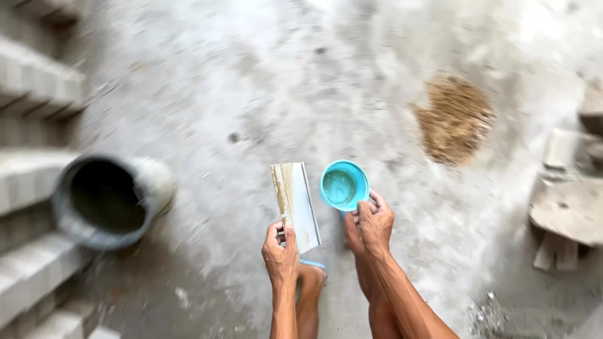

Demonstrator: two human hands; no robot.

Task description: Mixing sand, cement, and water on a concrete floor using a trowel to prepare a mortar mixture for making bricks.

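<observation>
My left hand (281, 252) grips the lower edge of a flat rectangular plate (295, 204), pale with a brown smear along one side, held upright over the floor. My right hand (375, 221) holds a small turquoise bowl (343, 184) by its near rim; the bowl looks empty inside. The two hands are side by side, a little apart, above my bare legs and a blue sandal (312, 264).
A grey bucket (108, 198) stands at the left beside stacked concrete blocks (34, 88). A brown sandy patch (455, 118) marks the grey concrete floor (251, 81) at right. Broken slabs and rubble (568, 201) lie along the right edge.
</observation>
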